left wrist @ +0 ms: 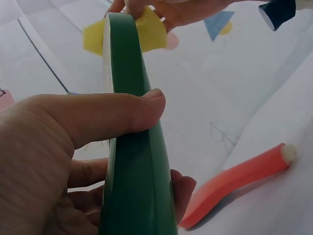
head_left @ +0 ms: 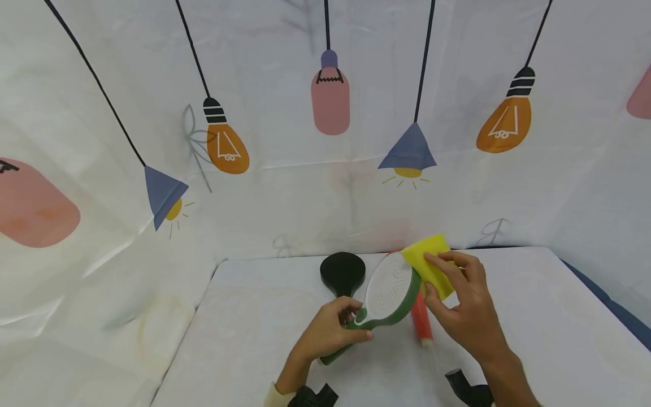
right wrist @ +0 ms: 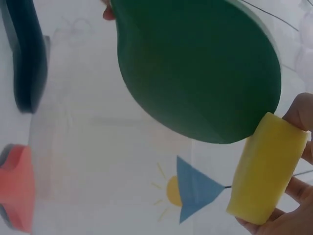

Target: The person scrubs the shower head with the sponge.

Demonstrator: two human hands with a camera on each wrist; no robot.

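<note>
My left hand (head_left: 325,330) grips the handle of a green paddle-shaped tool (head_left: 389,288), thumb along its edge in the left wrist view. Its oval face is white and dotted, tilted up in the head view; the smooth green back (right wrist: 200,73) fills the top of the right wrist view. Between thumb and fingers, my right hand (head_left: 468,311) pinches a folded yellow cloth (head_left: 429,263). That cloth lies against the far right rim of the oval, overlapping a little of the white face. Part of the right hand is outside the right wrist view.
Behind the left hand a black round-headed tool (head_left: 343,274) lies on the white table (head_left: 229,339). A red-handled tool (head_left: 421,319) lies partly hidden behind the green one. A white sheet printed with lamps (head_left: 285,203) hangs along the table's back edge.
</note>
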